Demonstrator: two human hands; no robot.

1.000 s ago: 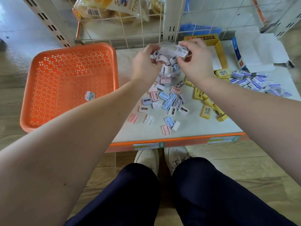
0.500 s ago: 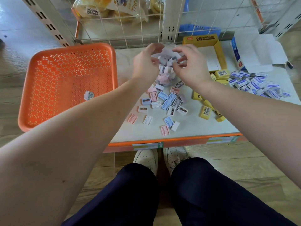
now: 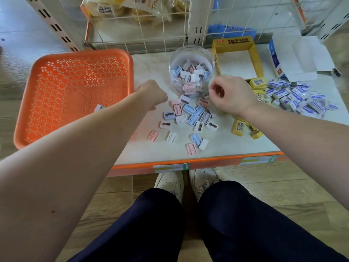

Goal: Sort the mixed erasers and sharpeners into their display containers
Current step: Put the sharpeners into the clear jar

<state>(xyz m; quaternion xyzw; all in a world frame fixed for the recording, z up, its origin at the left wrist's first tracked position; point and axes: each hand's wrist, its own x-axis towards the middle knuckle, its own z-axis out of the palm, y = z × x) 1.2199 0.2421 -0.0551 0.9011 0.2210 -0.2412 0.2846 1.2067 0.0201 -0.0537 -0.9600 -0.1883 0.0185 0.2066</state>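
The left hand (image 3: 153,95) shows only its back and knuckles. Its fingers are curled under and hidden, so whether they hold anything cannot be told. It hangs just left of the loose sharpeners (image 3: 188,118), near the basket's corner. The right hand (image 3: 232,97) has its fingers (image 3: 215,87) loosely bent, thumb and forefinger tips close together, with nothing visible between them. It hovers over the right edge of the same scatter.

The sharpeners are small rounded rectangular plastic blocks in pink, pale blue and white, some showing a dark blade slot, and they lie flat on the pale shelf top (image 3: 151,69). Between and just beyond the hands stands a round clear plastic jar (image 3: 172,72), open at the top and partly filled with more of the same blocks.

To the right lie the yellow erasers (image 3: 238,127), boxy and barcode-printed, near a shallow yellow cardboard display box (image 3: 253,53). Farther right is a heap of blue-and-white sleeved erasers (image 3: 298,97) beside an open white carton (image 3: 302,59).

On the left sits a perforated orange plastic basket (image 3: 85,52) with rounded corners. One small object lies inside it, partly hidden by the left forearm. A white wire grid (image 3: 151,25) rises behind.
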